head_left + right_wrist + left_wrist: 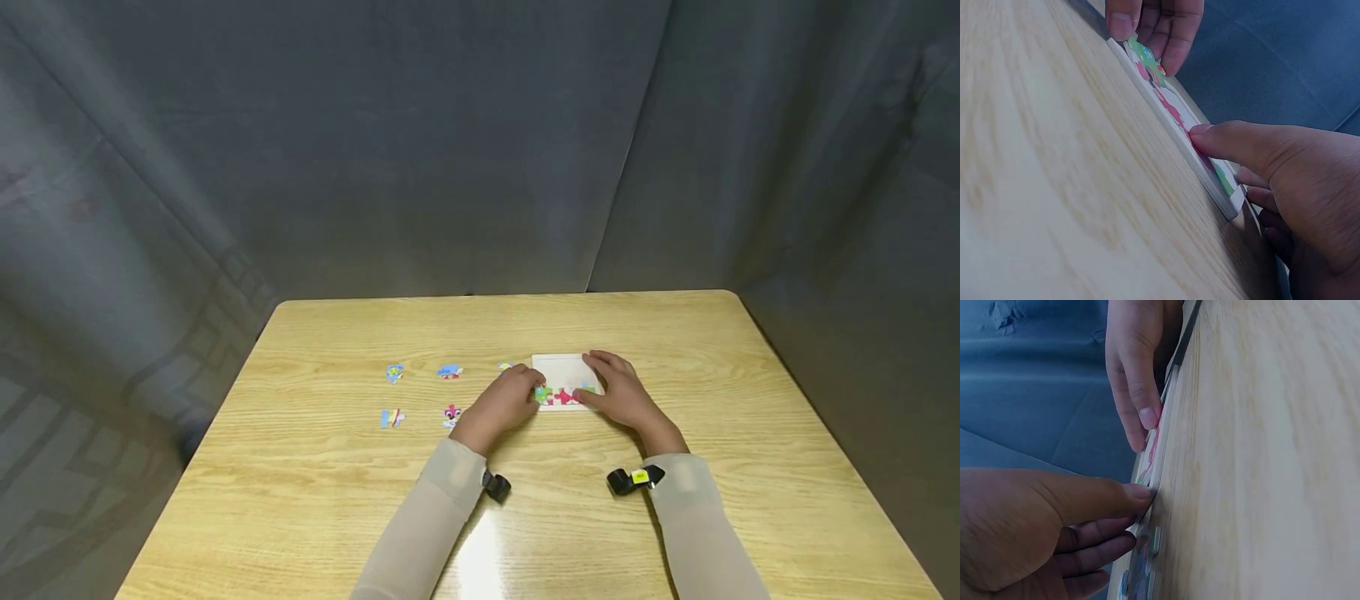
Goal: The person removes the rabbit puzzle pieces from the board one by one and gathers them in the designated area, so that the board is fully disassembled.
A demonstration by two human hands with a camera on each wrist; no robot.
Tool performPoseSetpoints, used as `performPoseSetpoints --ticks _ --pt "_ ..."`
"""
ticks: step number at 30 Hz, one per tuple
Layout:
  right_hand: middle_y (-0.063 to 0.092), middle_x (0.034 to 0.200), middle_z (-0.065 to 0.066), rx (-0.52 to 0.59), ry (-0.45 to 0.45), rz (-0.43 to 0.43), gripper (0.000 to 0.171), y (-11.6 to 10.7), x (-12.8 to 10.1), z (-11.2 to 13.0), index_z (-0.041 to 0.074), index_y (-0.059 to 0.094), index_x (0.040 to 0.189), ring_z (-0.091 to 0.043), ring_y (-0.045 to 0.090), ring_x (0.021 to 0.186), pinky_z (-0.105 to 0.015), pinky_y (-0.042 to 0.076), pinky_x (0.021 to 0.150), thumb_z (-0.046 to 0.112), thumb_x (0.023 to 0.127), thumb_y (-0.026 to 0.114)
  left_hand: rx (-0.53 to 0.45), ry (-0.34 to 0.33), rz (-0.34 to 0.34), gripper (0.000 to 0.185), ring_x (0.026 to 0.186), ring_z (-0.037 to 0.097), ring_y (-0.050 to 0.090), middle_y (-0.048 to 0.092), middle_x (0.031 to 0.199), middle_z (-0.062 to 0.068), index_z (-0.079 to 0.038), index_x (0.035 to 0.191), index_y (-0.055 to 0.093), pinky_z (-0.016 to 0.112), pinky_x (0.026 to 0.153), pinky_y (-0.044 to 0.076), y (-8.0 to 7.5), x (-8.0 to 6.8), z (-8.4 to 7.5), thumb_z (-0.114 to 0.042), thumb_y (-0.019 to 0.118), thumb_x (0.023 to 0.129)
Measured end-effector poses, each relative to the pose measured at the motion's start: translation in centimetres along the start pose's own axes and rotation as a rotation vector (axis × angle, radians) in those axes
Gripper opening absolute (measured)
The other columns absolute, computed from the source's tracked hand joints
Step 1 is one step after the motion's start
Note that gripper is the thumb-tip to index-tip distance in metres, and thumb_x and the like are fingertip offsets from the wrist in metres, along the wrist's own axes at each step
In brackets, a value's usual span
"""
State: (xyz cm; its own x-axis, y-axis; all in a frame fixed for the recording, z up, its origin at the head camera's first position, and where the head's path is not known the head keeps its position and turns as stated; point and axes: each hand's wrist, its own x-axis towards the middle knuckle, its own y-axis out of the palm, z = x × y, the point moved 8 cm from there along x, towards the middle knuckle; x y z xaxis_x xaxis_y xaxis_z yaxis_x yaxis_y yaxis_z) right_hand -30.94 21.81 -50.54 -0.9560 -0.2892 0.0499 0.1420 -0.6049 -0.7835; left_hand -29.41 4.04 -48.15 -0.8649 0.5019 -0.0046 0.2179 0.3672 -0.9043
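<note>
Wooden table [315, 500] w/ dark grey curtain [375, 150] behind and at both sides.

Far left on the table: four loose puzzle pcs in two rows. Back row: blue/yellow pc [394, 372], then blue/red pc [450, 372]. Front row: pale blue/yellow pc [391, 417], then pink/red pc [452, 414] just beside the left wrist. One more small pc [505, 366] peeks out just behind the left hand, partly hidden.

Left hand [504, 403] lies at the left-front corner of the puzzle tray [558, 367]; thumb and fingers are bent down onto a green pc [543, 395] at that corner. Left wrist view shows the thumb tip pressing at the tray edge, other fingers curled under it. Can't tell if it pinches the pc or only presses it.

Tray: white, flat, shallow frame, lying approx. mid-table. Inside it, only the front row is filled: green pc at left, red pcs [564, 397] in the middle, another green bit at right by the right thumb. Rest of the tray interior shows bare white.

Right hand [624, 393] rests on the tray's right side, fingers fairly straight across the back-right corner, thumb [1222, 139] pressed flat on the front row of pcs. Grips nothing.

Both arms in beige sleeves [427, 525], each w/ a small black wrist device [634, 478].
</note>
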Motion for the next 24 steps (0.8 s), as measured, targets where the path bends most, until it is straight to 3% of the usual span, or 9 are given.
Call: performPoseSetpoints --ticks 12,18,24 --pt "0.029 0.153 -0.018 0.009 0.003 -0.007 0.078 0.0 0.0 0.0 0.004 0.036 0.15 -0.042 0.018 0.141 -0.061 0.023 0.109 0.036 0.089 0.071 0.127 0.051 -0.046 0.033 0.094 0.015 0.055 0.06 0.106 0.001 -0.011 0.118 0.066 0.027 0.084 0.048 -0.7 -0.3 -0.4 -0.011 0.067 0.085" --pt "0.028 0.153 -0.018 0.026 -0.002 -0.003 0.078 0.0 -0.1 0.0 0.004 0.035 0.15 -0.042 0.018 0.141 -0.061 0.023 0.109 0.038 0.089 0.071 0.093 0.037 -0.047 0.036 0.098 0.017 0.056 0.059 0.111 0.001 -0.012 0.118 0.065 0.029 0.085 0.048 -0.8 -0.5 -0.1 -0.011 0.066 0.082" --pt "0.027 0.154 -0.018 0.024 -0.001 0.001 0.079 -0.1 -0.1 0.0 0.005 0.035 0.151 -0.041 0.017 0.141 -0.061 0.024 0.109 0.04 0.089 0.07 0.005 0.006 -0.019 0.037 0.108 0.016 0.056 0.058 0.121 0.001 -0.012 0.126 0.062 0.029 0.092 0.048 -1.1 -1.3 0.6 -0.019 0.065 0.09"
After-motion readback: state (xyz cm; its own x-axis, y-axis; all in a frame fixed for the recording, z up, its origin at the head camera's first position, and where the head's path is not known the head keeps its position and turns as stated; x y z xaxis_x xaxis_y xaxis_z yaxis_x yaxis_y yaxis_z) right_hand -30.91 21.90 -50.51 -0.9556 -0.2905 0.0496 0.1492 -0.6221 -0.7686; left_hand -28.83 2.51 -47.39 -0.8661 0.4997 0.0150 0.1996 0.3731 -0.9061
